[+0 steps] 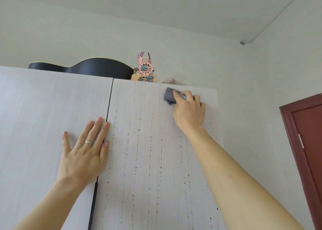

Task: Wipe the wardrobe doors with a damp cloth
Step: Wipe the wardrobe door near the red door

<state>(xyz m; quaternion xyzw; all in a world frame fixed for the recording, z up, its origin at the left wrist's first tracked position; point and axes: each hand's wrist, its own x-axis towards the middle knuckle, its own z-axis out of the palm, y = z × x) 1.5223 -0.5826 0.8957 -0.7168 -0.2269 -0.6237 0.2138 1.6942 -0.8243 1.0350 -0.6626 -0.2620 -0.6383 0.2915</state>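
We see only part of the grey cloth (pixel 169 95), the rest tucked under the right hand (pixel 189 111). The wardrobe doors (pixel 148 160) hide the lower side of the black guitar (pixel 97 68). The clear thing (pixel 171 81) on top is too blurred to name, and the red door (pixel 306 142) runs off the right edge.

Left hand (pixel 83 151): bare forearm raised, palm laid flat, fingers straight, little finger splayed outward, a ring (pixel 88 142) on the ring finger. Right hand (pixel 189 111): bare arm stretched higher, well apart from the left, fingers curled round a bunched cloth (pixel 169 95), knuckles outward.
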